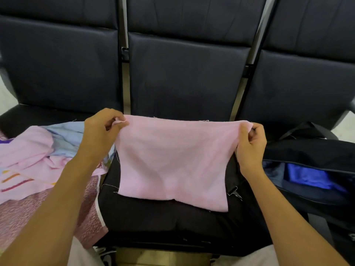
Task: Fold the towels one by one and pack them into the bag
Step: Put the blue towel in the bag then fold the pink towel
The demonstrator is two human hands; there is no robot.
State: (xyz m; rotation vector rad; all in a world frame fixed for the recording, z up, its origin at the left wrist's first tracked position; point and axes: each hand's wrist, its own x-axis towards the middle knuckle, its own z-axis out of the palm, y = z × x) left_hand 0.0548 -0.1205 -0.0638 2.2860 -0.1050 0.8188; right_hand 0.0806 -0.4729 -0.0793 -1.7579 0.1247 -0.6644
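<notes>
The left hand and right hand each pinch a top corner of the pink towel, stretching it flat above the middle seat for folding, between the unfolded pile and the open bag.

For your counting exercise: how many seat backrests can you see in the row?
3: left backrest, middle backrest behind the held pink towel, right backrest above the bag. More may lie outside the frame.

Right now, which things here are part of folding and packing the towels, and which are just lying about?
Part of the job:
pink towel, pinched at its top corners by the left hand and right hand
pile of towels
open bag

Just lying about:
black seats
clip on the seat
</notes>
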